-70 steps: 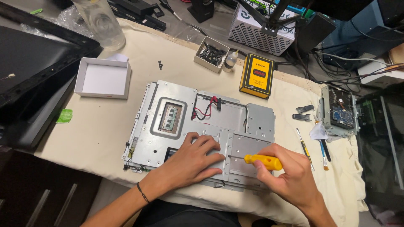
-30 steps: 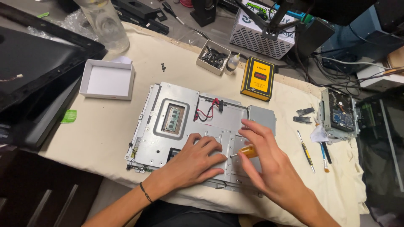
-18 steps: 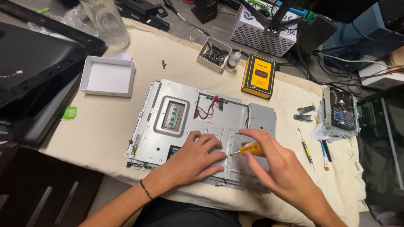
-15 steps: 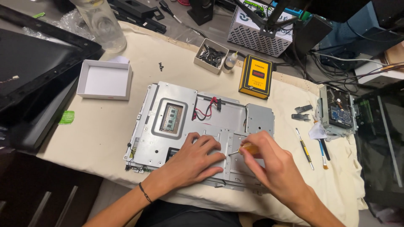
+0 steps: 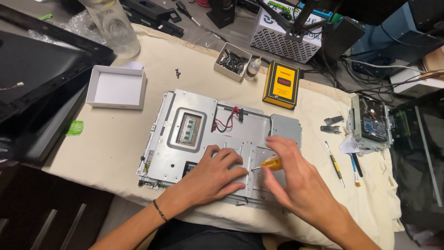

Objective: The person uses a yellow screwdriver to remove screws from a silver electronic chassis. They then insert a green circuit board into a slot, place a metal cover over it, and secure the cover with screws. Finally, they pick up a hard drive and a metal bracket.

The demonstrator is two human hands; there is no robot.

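A silver metal chassis panel (image 5: 194,115) with a green memory module and red and black wires lies on a cream cloth. My left hand (image 5: 210,176) rests flat on its lower middle, fingers spread. My right hand (image 5: 296,178) grips a small yellow-handled screwdriver (image 5: 269,163), its tip pointing left onto the panel just beside my left fingertips.
A white open box (image 5: 115,88) sits at the left and a dark monitor panel (image 5: 37,78) beyond it. Behind the chassis are a small tray of screws (image 5: 231,61), a little bottle and a yellow and black box (image 5: 282,84). A hard drive (image 5: 370,122) and loose tools (image 5: 344,162) lie at the right.
My right hand has shifted its grip on the screwdriver and moved slightly up and left over the panel. My left hand has stayed pressed on the chassis.
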